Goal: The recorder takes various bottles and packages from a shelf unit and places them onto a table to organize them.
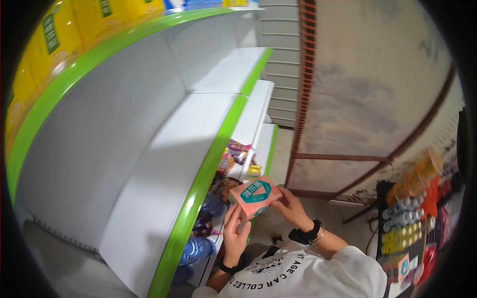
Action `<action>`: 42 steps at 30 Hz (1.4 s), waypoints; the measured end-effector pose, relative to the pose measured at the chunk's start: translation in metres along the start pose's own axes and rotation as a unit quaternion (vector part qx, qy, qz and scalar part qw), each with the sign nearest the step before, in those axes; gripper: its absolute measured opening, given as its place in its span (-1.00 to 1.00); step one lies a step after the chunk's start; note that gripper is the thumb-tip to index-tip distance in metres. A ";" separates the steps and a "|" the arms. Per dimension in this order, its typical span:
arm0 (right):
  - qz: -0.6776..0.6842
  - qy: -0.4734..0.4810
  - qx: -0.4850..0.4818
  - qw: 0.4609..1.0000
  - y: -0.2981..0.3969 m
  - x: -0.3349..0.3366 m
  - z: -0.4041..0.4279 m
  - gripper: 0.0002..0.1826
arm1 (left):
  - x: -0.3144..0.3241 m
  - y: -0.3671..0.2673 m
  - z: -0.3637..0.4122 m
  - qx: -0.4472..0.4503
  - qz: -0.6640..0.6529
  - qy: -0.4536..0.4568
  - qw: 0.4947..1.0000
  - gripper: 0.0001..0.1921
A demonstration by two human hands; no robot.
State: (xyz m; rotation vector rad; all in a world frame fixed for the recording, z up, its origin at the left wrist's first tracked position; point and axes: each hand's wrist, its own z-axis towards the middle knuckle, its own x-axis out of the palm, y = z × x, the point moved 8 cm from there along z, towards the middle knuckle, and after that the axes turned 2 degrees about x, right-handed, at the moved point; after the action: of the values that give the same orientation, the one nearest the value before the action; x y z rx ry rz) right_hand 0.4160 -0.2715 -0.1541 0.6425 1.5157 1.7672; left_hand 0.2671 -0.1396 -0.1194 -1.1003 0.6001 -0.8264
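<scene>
A pink carton (244,201) with a teal printed panel and writing is held in front of my body, tilted. My left hand (235,235) grips its near left end, fingers along the side and thumb below. At the opposite end, my right hand (292,208) has its fingers on the carton's right edge. Both wrists wear black straps. To the left runs a white shelf board (175,149) with a green front edge (208,175). Below it, lower shelves carry purple snack bags (237,151) and blue plastic bottles (199,249), partly hidden by the upper board.
Yellow packs (89,26) line the top shelf at the upper left. On the right, a black table (378,238) holds several small bottles (402,236) and another pink box (397,269). A framed panel (350,97) stands beyond the shelves, above the tiled floor (281,152).
</scene>
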 end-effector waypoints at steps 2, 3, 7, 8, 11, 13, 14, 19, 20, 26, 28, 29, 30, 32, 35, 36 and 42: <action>-0.038 -0.057 0.016 0.998 -0.010 -0.019 -0.025 -0.46 | 0.019 0.017 -0.007 -0.065 -0.036 0.051 0.996 -0.50; -0.069 -0.091 0.031 0.993 -0.013 -0.031 -0.039 -0.46 | 0.029 0.020 -0.010 -0.069 -0.045 0.076 0.994 -0.50; -0.072 -0.182 0.075 0.978 -0.006 -0.060 -0.087 -0.53 | 0.066 0.034 -0.016 -0.106 -0.101 0.141 0.979 -0.50; -0.088 -0.202 0.087 0.971 -0.005 -0.066 -0.098 -0.54 | 0.075 0.032 -0.017 -0.110 -0.120 0.164 0.973 -0.51; -0.083 -0.268 0.080 0.957 -0.017 -0.093 -0.136 -0.54 | 0.110 0.036 -0.025 -0.101 -0.129 0.249 0.955 -0.51; -0.112 -0.324 0.099 0.934 -0.020 -0.112 -0.163 -0.53 | 0.135 0.035 -0.031 -0.110 -0.134 0.285 0.943 -0.50; -0.121 -0.334 0.105 0.929 -0.018 -0.120 -0.176 -0.53 | 0.148 0.037 -0.036 -0.117 -0.144 0.299 0.936 -0.50; -0.121 -0.410 0.117 0.896 -0.002 -0.166 -0.247 -0.53 | 0.224 0.018 -0.071 -0.134 -0.155 0.394 0.896 -0.49; -0.121 -0.428 0.120 0.888 -0.001 -0.175 -0.263 -0.53 | 0.240 0.011 -0.079 -0.127 -0.153 0.414 0.888 -0.49; -0.095 -0.520 0.120 0.840 0.027 -0.230 -0.359 -0.54 | 0.337 -0.012 -0.141 -0.134 -0.163 0.518 0.829 -0.47; -0.123 -0.552 0.140 0.813 0.029 -0.250 -0.398 -0.56 | 0.370 -0.014 -0.171 -0.161 -0.165 0.555 0.800 -0.45; -0.121 -0.562 0.140 0.806 0.029 -0.260 -0.416 -0.56 | 0.388 -0.018 -0.184 -0.160 -0.163 0.565 0.793 -0.45; -0.131 -0.583 0.147 0.788 0.029 -0.268 -0.437 -0.57 | 0.403 -0.023 -0.202 -0.170 -0.175 0.589 0.771 -0.44; -0.139 -0.622 0.163 0.753 0.020 -0.285 -0.478 -0.58 | 0.434 -0.032 -0.236 -0.191 -0.196 0.629 0.727 -0.42; -0.149 -0.670 0.160 0.710 0.042 -0.303 -0.528 -0.53 | 0.478 -0.052 -0.279 -0.178 -0.222 0.663 0.692 -0.42; -0.147 -0.673 0.162 0.706 0.040 -0.309 -0.542 -0.53 | 0.493 -0.057 -0.291 -0.166 -0.225 0.671 0.686 -0.41; -0.134 -0.742 0.118 0.647 0.043 -0.342 -0.615 -0.45 | 0.566 -0.069 -0.354 -0.187 -0.237 0.693 0.655 -0.43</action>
State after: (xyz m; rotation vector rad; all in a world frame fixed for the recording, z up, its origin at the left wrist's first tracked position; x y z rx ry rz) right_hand 0.1553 -0.9250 -0.2019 1.3917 0.5068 0.3110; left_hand 0.2962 -0.8058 -0.1920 -0.7914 1.8752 -2.1024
